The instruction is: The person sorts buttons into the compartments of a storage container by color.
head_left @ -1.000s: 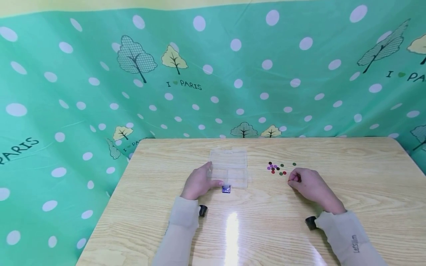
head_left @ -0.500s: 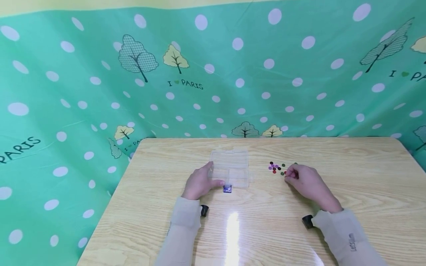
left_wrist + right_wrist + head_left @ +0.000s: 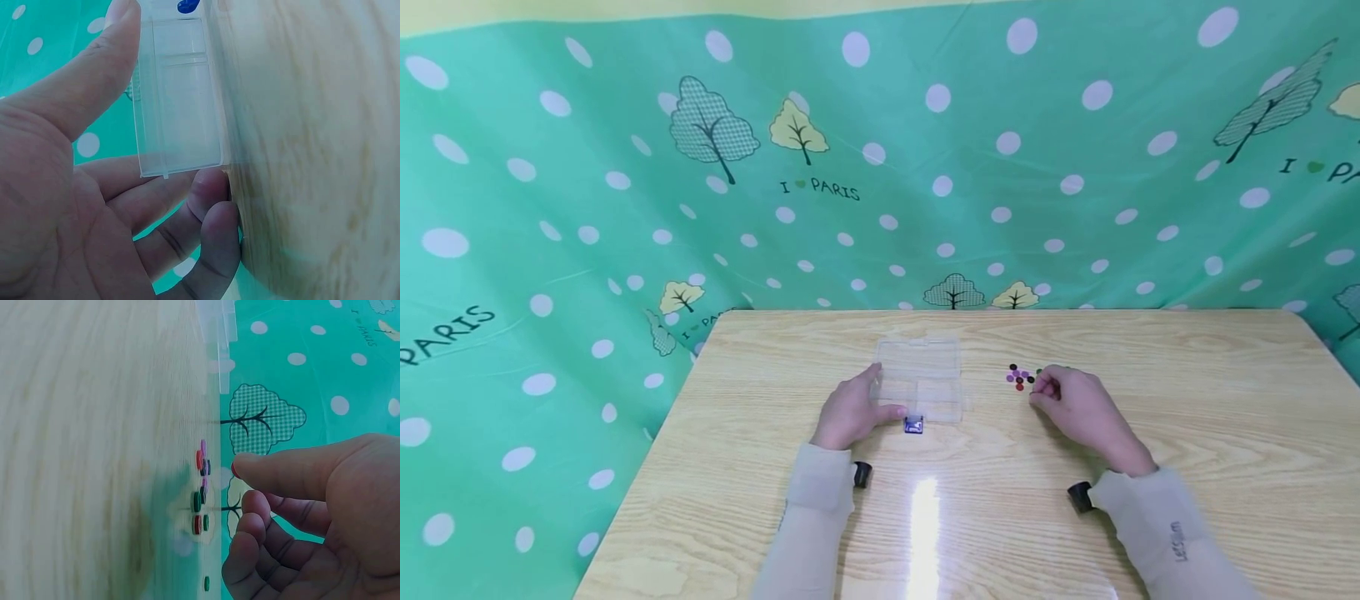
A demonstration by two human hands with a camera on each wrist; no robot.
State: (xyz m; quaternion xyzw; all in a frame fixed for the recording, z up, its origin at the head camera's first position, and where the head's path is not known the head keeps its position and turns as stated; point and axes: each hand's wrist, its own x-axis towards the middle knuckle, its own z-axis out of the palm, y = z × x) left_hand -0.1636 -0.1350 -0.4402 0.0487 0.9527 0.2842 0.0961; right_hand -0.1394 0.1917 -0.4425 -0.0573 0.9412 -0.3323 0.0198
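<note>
A clear plastic box (image 3: pixel 940 398) lies on the table with its lid (image 3: pixel 919 358) laid back behind it. My left hand (image 3: pixel 850 408) holds the box at its left side, thumb at the front edge and fingers around the side. By the thumb is a blue-printed tab (image 3: pixel 913 425) at the box's front. My right hand (image 3: pixel 1078 417) pinches a small red button (image 3: pixel 235 470) at the thumb tip. Under and left of that hand lie several loose buttons (image 3: pixel 1019 387) in red, purple, black and green, some hidden by the fingers in the head view.
The wood-grain table (image 3: pixel 737 500) reaches back to a green dotted curtain (image 3: pixel 850 167) with printed trees. One green button (image 3: pixel 207 584) lies apart from the cluster in the right wrist view. A bright light reflection shows on the table's front part.
My right hand has moved left and slightly away from me, over the buttons, and now covers some of them. My left hand and the box stay in place.
</note>
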